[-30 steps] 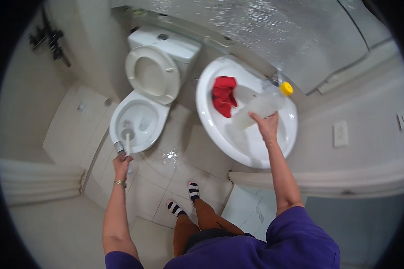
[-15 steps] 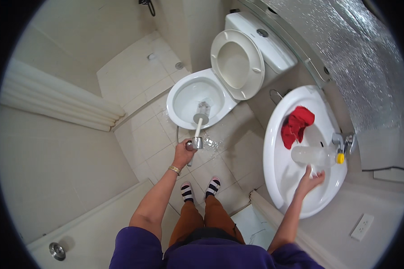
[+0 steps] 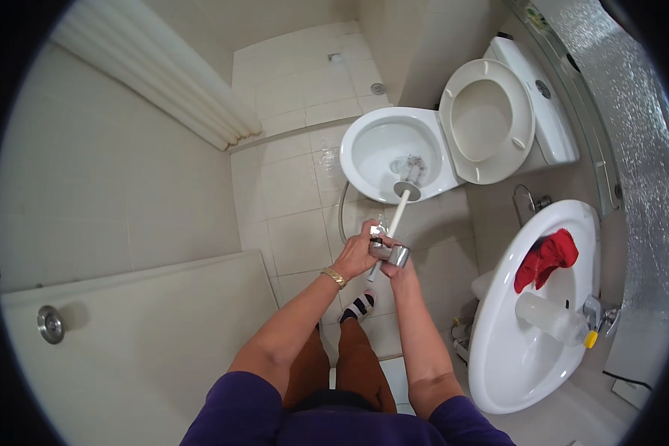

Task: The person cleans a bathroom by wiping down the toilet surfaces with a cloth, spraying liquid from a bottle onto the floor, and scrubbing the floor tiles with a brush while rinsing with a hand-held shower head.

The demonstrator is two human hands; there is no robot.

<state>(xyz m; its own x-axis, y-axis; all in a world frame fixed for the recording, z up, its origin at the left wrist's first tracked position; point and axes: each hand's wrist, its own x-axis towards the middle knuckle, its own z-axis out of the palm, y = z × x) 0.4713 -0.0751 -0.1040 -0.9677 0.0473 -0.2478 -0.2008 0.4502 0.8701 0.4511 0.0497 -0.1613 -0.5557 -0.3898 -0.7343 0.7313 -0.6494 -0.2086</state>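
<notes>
My left hand (image 3: 355, 257) is closed around a chrome bidet sprayer (image 3: 398, 256) in front of the toilet. My right hand (image 3: 392, 269) meets it there, its fingers bent around the sprayer and partly hidden behind it. A toilet brush with a white handle (image 3: 401, 211) slants from beside my hands to the bowl; its grey round guard (image 3: 406, 191) is at the rim and its bristles are inside. Whether the left hand also grips the handle cannot be made out. The toilet bowl (image 3: 358, 149) is white, with its seat and lid (image 3: 524, 119) raised.
At the right, a white sink (image 3: 490, 364) holds a red cloth (image 3: 548, 256) and a translucent bottle (image 3: 550, 316) with a yellow cap, lying below the faucet. A hose (image 3: 342, 212) hangs beside the bowl. Water wets the floor tiles (image 3: 293, 186). A door (image 3: 163, 327) stands at the left.
My right hand has left the bottle in the sink and joined my left hand at the sprayer. The view has turned, so toilet and sink appear farther right. The brush still rests in the bowl.
</notes>
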